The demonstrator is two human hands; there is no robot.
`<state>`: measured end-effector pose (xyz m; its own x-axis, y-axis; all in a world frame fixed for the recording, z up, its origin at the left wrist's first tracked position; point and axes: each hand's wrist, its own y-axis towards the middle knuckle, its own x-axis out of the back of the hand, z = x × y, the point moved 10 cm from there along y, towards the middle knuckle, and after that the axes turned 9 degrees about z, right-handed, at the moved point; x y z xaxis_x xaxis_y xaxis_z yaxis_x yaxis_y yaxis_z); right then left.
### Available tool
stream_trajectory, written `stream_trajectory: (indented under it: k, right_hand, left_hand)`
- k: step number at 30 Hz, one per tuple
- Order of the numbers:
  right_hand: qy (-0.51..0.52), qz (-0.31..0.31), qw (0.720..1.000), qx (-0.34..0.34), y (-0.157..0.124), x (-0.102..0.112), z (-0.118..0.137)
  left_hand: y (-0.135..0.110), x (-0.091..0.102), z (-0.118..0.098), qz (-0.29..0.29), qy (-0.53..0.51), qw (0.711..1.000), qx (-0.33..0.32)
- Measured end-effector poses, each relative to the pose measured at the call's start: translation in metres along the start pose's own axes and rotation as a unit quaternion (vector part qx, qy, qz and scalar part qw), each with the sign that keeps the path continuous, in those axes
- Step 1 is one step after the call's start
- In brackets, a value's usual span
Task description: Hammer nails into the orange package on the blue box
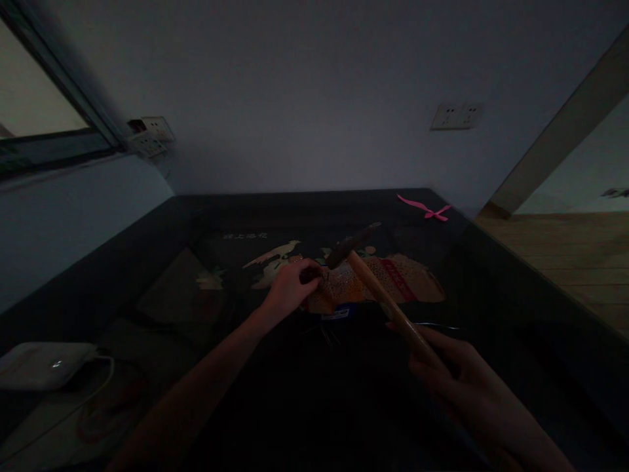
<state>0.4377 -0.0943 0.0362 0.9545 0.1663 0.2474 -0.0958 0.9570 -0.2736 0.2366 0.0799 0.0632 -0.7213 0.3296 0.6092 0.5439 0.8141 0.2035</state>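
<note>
My right hand is closed around the wooden handle of a hammer. The hammer's dark metal head is raised just above and to the right of my left fingertips. Thumb and finger of my left hand are pinched together over the left part of a flat brown piece, dotted with many holes and crossed by a red band. A thin dark thing, seemingly a nail, is between those fingertips; dim light blurs it. A blue and white box or label shows under the piece's near edge. Several thin nails lie nearer me.
All this is on a dark, glossy table with a bird-and-flower picture. A pink ribbon lies at the back right corner. A white device with a cable is at left. Wall sockets are behind.
</note>
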Motion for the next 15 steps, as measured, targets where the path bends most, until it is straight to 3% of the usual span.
stream_trajectory:
  k: [3, 7, 15]
  right_hand:
    - [0.008, 0.016, 1.000, -0.014, 0.0016, -0.0025, -0.0032]
    - [0.016, -0.015, 1.000, -0.013, 0.0010, 0.0014, -0.0022]
    - [0.001, 0.009, 1.000, -0.017, 0.0074, -0.0004, -0.0060]
  left_hand:
    - [0.0001, -0.0007, -0.0007, 0.001, 0.005, 1.000, 0.002]
    - [0.0000, 0.0002, -0.0043, -0.009, 0.019, 1.000, -0.006]
    - [0.0015, -0.0019, -0.0059, 0.016, -0.009, 1.000, -0.016]
